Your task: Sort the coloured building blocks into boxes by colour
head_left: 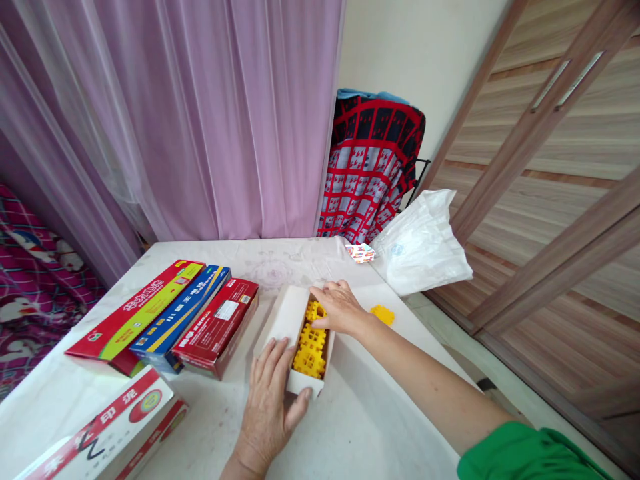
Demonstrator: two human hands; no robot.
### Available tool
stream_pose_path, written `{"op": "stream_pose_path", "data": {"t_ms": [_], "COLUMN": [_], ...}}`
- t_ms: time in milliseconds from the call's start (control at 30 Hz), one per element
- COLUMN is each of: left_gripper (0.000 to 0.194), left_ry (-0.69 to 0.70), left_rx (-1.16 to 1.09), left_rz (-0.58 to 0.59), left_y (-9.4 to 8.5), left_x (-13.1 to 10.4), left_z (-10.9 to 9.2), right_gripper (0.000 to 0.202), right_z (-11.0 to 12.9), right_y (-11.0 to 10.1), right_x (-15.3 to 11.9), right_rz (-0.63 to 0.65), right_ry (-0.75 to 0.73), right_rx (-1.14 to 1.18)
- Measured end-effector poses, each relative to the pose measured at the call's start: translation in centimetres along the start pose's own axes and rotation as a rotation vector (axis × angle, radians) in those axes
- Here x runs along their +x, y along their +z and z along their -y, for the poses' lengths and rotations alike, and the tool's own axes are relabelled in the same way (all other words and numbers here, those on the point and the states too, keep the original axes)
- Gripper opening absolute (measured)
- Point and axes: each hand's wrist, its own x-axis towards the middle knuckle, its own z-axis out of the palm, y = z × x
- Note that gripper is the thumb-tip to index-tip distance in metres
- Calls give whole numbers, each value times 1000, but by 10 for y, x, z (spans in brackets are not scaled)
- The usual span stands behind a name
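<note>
A long white cardboard box [299, 381] lies with its lid flap [285, 313] folded out to the left. Inside it sit several yellow plastic interlocking blocks [310, 350] in a row. My left hand [270, 393] holds the box's near left corner, its fingers on the flap and its thumb at the near end. Over the far end, my right hand [340, 307] has its thumb and fingers around a yellow block within the box; its fingertips are partly hidden. One more yellow block [383, 315] lies on the table right of the box.
Red-and-green [145, 307], blue [183, 317] and red [220, 327] boxes lie side by side on the left of the white-covered table [380, 413]. A white-and-red box [110, 427] is nearer. A white plastic bag [420, 247] and a small printed packet [360, 252] rest at the far right edge.
</note>
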Motion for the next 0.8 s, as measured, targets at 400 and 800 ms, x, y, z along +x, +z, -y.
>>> {"op": "stream_pose_path", "data": {"t_ms": [400, 800], "left_gripper": [56, 58], "left_ry": [-12, -13], "left_rx": [-26, -33], "left_rz": [-12, -18], "left_y": [1, 6], "left_x": [-1, -2], "left_z": [1, 5], "right_gripper": [17, 70], "right_z": [-43, -147], "right_y": [1, 57], "right_x": [-44, -96], "right_rz": [-114, 80], "right_ry": [189, 575], "right_rx": [173, 266]}}
